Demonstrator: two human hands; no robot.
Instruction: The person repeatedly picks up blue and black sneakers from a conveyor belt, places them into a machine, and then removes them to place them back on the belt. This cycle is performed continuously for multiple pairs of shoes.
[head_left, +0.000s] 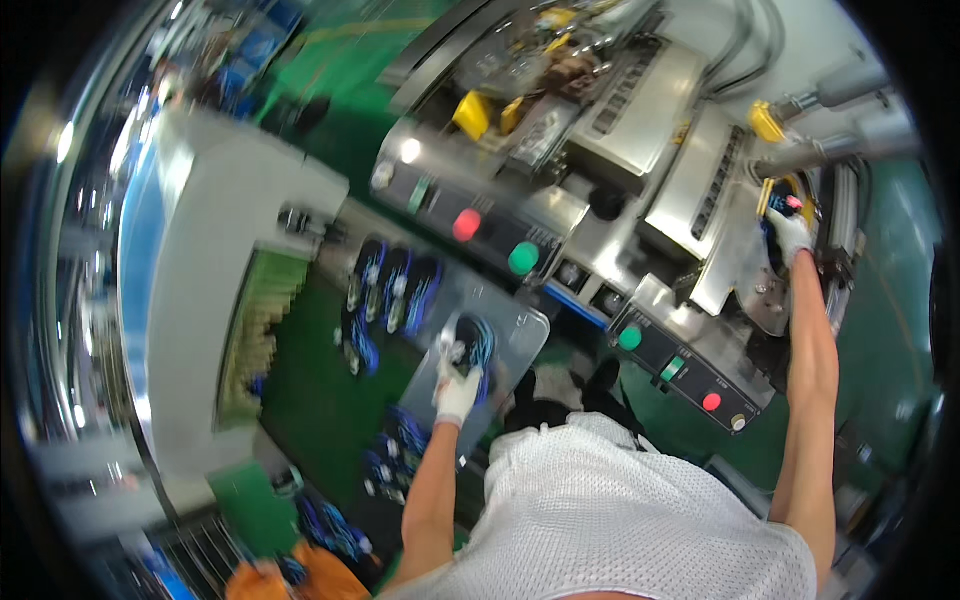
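My left hand (pixel 458 385), in a white glove, rests on a black shoe upper with blue lines (pixel 475 340) that lies on a grey metal plate (pixel 520 330). My right hand (pixel 792 235), also gloved in white, reaches far out to the machine and grips a dark piece (pixel 778 207) held in a yellow-edged fixture (pixel 768 190). Whether that piece is another shoe upper I cannot tell. Both arms are bare and stretched forward.
Several more black and blue shoe uppers (pixel 392 285) lie on the green table (pixel 320 390). A steel machine (pixel 640 110) has control panels with red (pixel 466 224) and green buttons (pixel 523 258), and a second panel (pixel 690 375). A white cabinet (pixel 215 300) stands at left.
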